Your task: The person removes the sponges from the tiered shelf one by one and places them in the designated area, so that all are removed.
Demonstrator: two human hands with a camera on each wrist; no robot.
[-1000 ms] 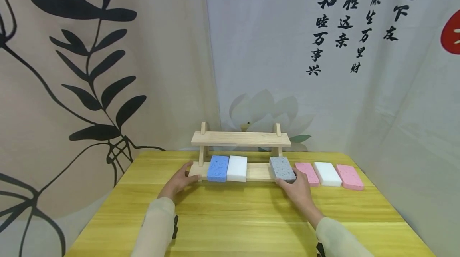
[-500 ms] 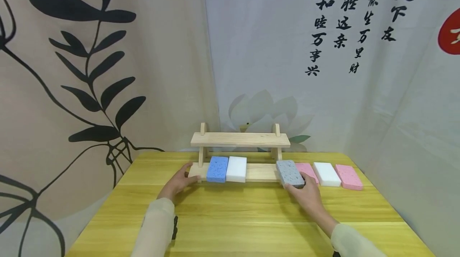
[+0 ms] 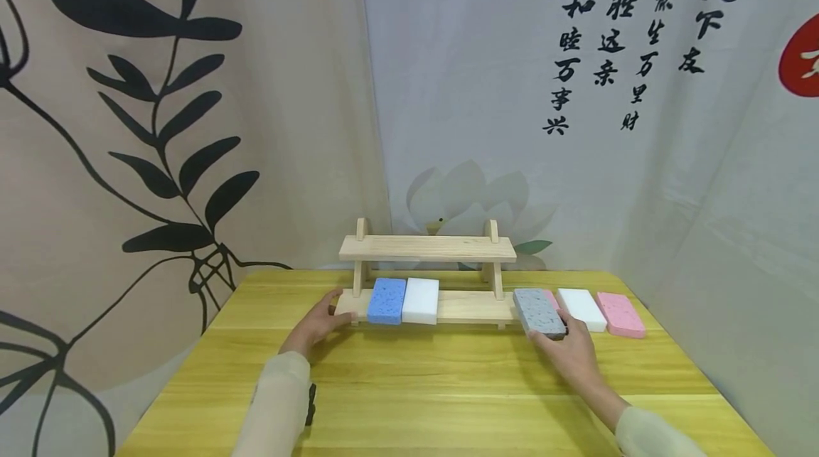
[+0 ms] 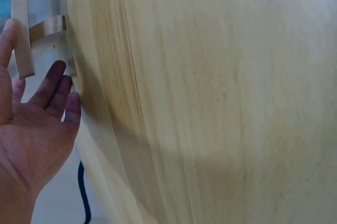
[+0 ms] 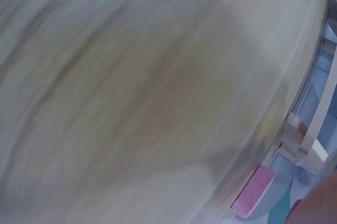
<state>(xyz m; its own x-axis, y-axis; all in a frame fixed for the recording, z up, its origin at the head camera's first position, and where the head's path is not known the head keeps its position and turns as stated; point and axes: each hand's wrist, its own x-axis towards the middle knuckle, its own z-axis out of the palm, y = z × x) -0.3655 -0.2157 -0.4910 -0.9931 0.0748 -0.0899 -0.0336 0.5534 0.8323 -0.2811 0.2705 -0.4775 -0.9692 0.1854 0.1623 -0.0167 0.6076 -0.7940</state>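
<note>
Across the wood-grained table [image 3: 409, 400] I can see a person in pale sleeves with both arms stretched forward to a two-tier wooden rack [image 3: 426, 248] at the far edge. The right hand [image 3: 571, 352] has the grey sponge [image 3: 539, 313] pinched at its near right corner, thumb on the near side and fingers round the right. That sponge is at the right end of the rack's lower board [image 3: 473, 306], slanting toward the near right; from where I am I can't tell whether its underside touches the wood. It covers most of a half-hidden pink sponge [image 3: 552, 296] behind it.

The left hand [image 3: 318, 323] grips the left end of the lower board, thumb at the near edge and a finger at the far one; seen from the left wrist, its other fingers are loosely bent, away from the wood.

On the left half of that board a blue sponge [image 3: 387, 300] and a white sponge [image 3: 420, 300] lie side by side, just right of the left hand. On the table to the right of the rack lie a second white sponge [image 3: 581, 309] and, farthest right, an outer pink sponge [image 3: 621, 314]. Behind everything hangs pale cloth [image 3: 307, 123], printed with a dark leafy plant on the left and black calligraphy at the upper right.
</note>
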